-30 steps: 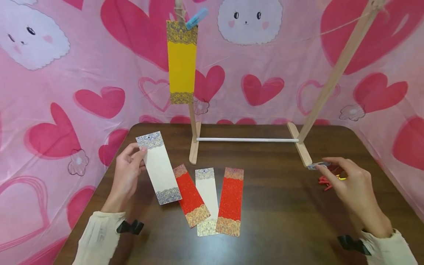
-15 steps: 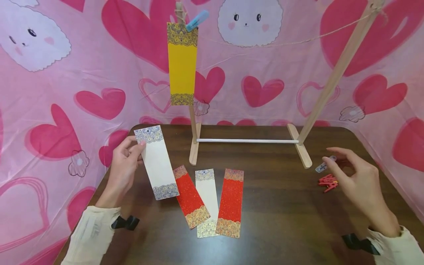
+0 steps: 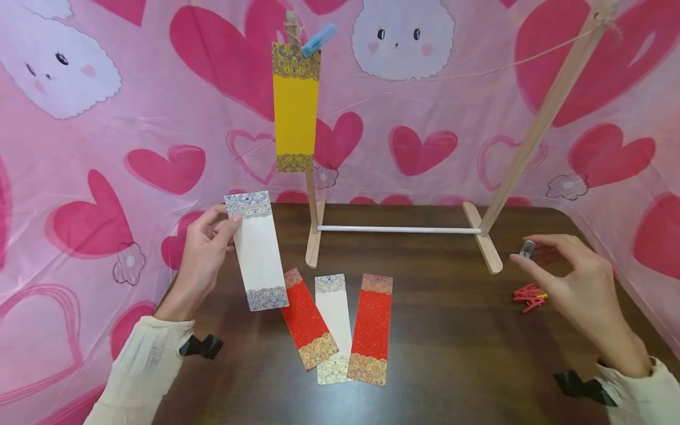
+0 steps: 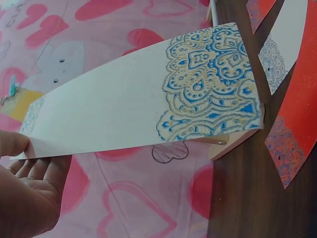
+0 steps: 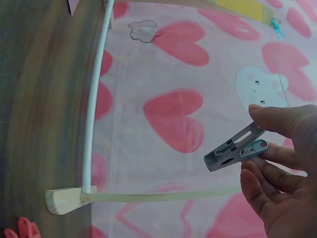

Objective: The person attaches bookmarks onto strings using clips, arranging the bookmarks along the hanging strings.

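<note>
Card (image 3: pixel 256 251) is pinched at one edge by the left hand (image 3: pixel 206 251) above the table (image 3: pixel 451 354); a grey peg (image 5: pixel 235 148) is pinched by the right hand (image 3: pixel 576 277). One yellow card (image 3: pixel 296 115) is already hung with a blue peg (image 3: pixel 320 40); the held one and three lower cards (image 3: pixel 370 321) are seemingly left to be hung.

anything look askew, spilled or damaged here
Slightly: the left red card slants more than the other two on the table, its lower end over the white card there. No spill or damage shows; the blue-patterned card in the left hand and clip in the right hand look intact.
</note>
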`<state>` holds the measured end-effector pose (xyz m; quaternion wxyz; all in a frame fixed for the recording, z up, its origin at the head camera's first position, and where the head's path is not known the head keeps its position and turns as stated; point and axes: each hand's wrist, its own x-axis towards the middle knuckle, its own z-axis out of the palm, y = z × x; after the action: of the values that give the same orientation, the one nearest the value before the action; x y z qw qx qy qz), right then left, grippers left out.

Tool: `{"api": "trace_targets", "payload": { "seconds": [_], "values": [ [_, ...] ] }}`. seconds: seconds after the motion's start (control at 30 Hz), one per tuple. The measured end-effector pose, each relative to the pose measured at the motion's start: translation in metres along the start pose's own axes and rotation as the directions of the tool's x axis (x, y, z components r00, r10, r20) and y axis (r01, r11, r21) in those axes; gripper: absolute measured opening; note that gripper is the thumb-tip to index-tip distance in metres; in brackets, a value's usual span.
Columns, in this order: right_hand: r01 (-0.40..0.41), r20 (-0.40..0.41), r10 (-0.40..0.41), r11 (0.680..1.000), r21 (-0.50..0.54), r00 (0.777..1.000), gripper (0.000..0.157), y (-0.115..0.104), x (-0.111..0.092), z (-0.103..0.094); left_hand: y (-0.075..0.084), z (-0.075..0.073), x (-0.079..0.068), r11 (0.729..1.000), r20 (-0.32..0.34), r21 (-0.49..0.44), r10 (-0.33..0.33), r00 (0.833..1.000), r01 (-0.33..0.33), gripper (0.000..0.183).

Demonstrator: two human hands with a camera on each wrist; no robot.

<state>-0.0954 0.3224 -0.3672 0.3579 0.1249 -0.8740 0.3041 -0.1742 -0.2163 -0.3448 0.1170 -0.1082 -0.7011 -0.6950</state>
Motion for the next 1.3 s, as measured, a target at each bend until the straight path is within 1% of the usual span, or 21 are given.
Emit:
{"api": "trace_targets", "payload": {
  "seconds": [0.17, 0.3, 0.43, 0.6, 0.73, 0.9, 1.07, 1.2, 1.3],
  "values": [
    [0.04, 0.018, -0.039, 0.999, -0.022, 0.999, 0.04, -0.004, 0.008, -0.003, 0.007, 0.007, 0.006, 0.998, 0.016, 0.057, 0.019, 1.0, -0.02, 0.016],
    [0.057, -0.009, -0.058, 0.998, -0.028, 0.998, 0.038, -0.009, 0.013, -0.003, 0.011, 0.014, 0.011, 0.998, 0.046, 0.053, 0.032, 0.998, -0.034, 0.017],
    [0.075, 0.001, -0.075, 0.997, -0.034, 0.997, 0.041, -0.012, 0.018, -0.003, 0.013, 0.021, 0.014, 0.997, 0.063, 0.067, 0.036, 0.997, -0.04, 0.019],
    [0.111, 0.028, -0.11, 0.993, -0.034, 0.994, 0.045, -0.016, 0.025, -0.002, 0.016, 0.028, 0.02, 0.989, 0.066, 0.14, 0.035, 0.997, -0.044, 0.022],
    [0.135, 0.057, -0.133, 0.99, -0.041, 0.99, 0.048, -0.023, 0.031, -0.002, 0.019, 0.034, 0.027, 0.983, 0.079, 0.175, 0.049, 0.996, -0.062, 0.024],
    [0.185, 0.08, -0.182, 0.982, -0.034, 0.98, 0.049, -0.03, 0.041, -0.001, 0.023, 0.039, 0.033, 0.98, 0.093, 0.179, 0.074, 0.993, -0.089, 0.025],
    [0.247, 0.098, -0.244, 0.969, -0.025, 0.965, 0.05, -0.037, 0.054, 0.0, 0.028, 0.043, 0.037, 0.975, 0.106, 0.192, 0.097, 0.99, -0.116, 0.025],
    [0.28, 0.111, -0.276, 0.96, -0.017, 0.955, 0.05, -0.044, 0.067, 0.0, 0.03, 0.052, 0.046, 0.975, 0.125, 0.179, 0.113, 0.986, -0.134, 0.025],
    [0.275, 0.123, -0.274, 0.961, 0.003, 0.954, 0.047, -0.054, 0.079, 0.001, 0.03, 0.061, 0.054, 0.976, 0.136, 0.158, 0.126, 0.983, -0.147, 0.025]
  ]
}}
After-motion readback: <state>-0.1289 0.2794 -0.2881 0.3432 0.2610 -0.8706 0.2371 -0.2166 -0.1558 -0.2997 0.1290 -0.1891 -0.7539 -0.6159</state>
